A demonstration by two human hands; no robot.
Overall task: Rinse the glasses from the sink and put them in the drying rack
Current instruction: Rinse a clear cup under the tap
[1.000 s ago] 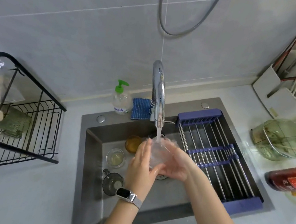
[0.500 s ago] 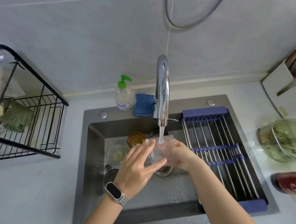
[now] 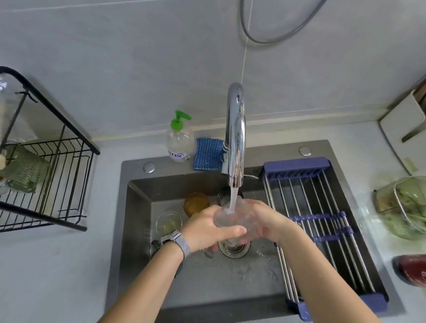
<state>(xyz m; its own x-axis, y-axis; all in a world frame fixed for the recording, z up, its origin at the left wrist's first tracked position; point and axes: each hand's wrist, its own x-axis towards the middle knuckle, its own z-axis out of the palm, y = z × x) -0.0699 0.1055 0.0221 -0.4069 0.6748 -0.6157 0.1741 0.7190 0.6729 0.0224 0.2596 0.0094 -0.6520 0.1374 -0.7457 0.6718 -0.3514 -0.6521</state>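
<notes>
Both hands hold one clear glass (image 3: 231,219) under the tap (image 3: 235,137), the left hand (image 3: 209,230) wrapped round its near side with the thumb across, the right hand (image 3: 262,222) cupping the far side. Its mouth looks turned up toward the stream, long axis roughly upright, though the water blurs this. To rinse well, the person should probably turn it so water reaches every wall, then tip it out. Left of the tap, in the sink (image 3: 195,284), stand an amber glass (image 3: 196,203) and a clear one (image 3: 169,222). Farther left, on the desk (image 3: 39,275), is the black rack (image 3: 36,170).
</notes>
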